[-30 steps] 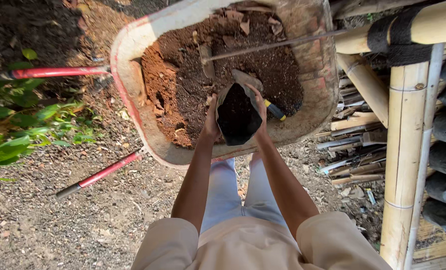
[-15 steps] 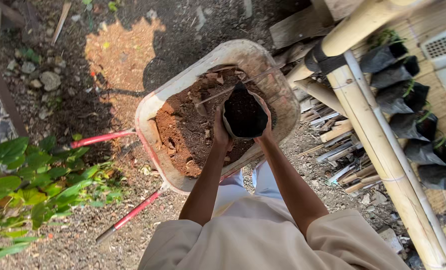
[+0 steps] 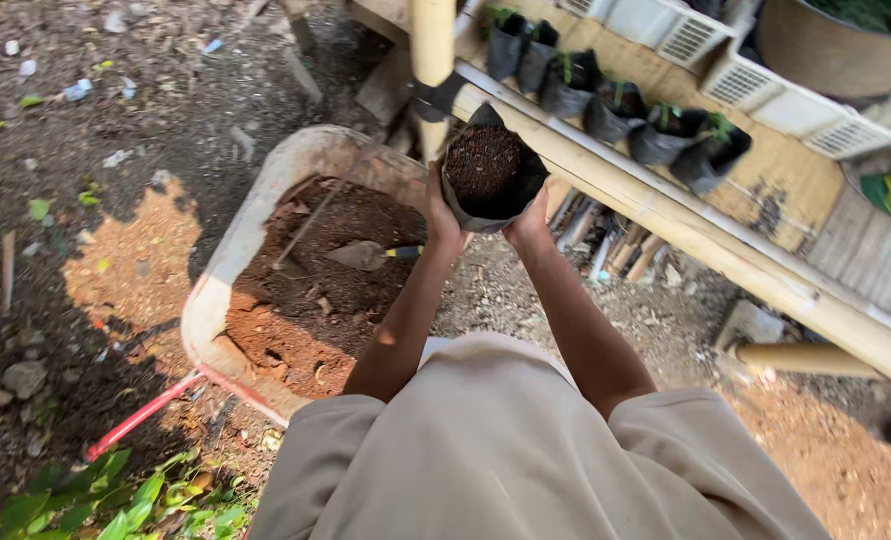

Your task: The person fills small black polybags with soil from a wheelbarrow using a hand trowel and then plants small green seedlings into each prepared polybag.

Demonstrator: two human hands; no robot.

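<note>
- Your left hand (image 3: 443,215) and right hand (image 3: 528,222) were both clamped on a black grow bag (image 3: 489,170), one palm against each side of it, fingers wrapped round its lower half.
- You held the bag upright in the air, past the far right rim of the wheelbarrow (image 3: 227,270) and just in front of the bamboo pole (image 3: 432,50) that stood upright there.
- The bag was filled nearly to its mouth with dark soil (image 3: 483,160), and its top edge stood open and a little crumpled.
- A small trowel (image 3: 370,256) lay on the reddish-brown earth inside the wheelbarrow, near its right rim, with the blade to the left and the yellow-and-black handle pointing towards your left wrist.
- The wheelbarrow's red handle (image 3: 145,415) ran out from its near left corner over the gravel.
- A long bamboo rail (image 3: 705,235) slanted away to the right, and beyond it a row of filled black bags (image 3: 615,115) with small green seedlings sat on a wooden shelf, well apart from your hands.
</note>
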